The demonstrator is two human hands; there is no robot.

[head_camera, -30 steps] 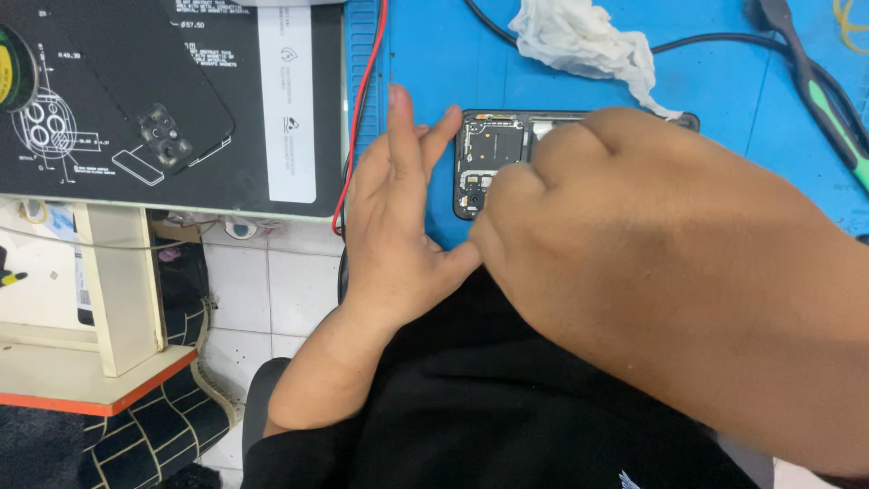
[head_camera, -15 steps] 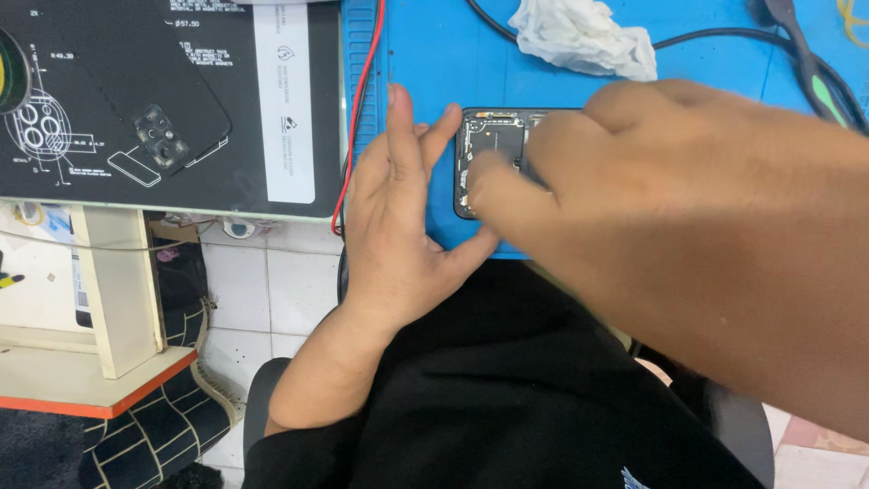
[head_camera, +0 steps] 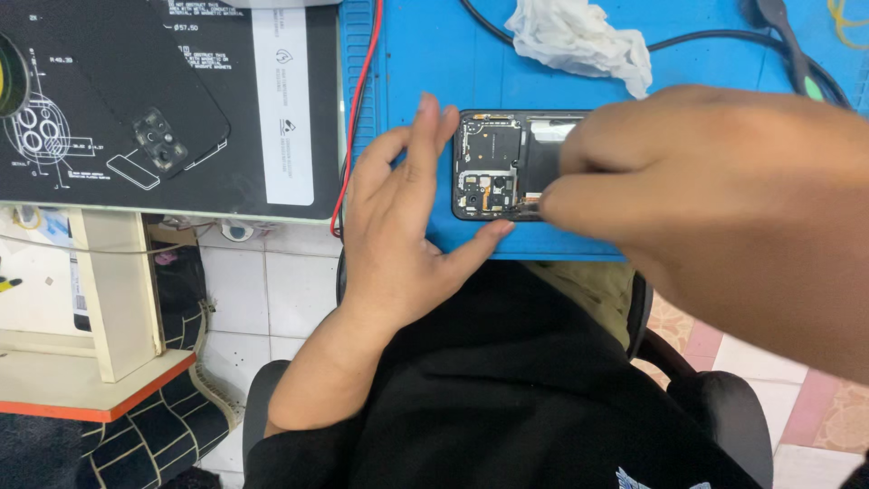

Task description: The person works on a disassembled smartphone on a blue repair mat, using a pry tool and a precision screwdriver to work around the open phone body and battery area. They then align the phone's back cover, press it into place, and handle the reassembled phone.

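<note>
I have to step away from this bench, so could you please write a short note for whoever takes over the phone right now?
Left hand: flat on the blue mat, fingers and thumb bracing the end of the opened phone.
Right hand: over the phone's other half, fingertips pinched at its lower edge; whether they hold anything is hidden.
Done: the back is off and the boards are exposed. A black back cover lies on the dark mat at left.
Left: the phone is open and unassembled. A white cloth lies above it.
</note>
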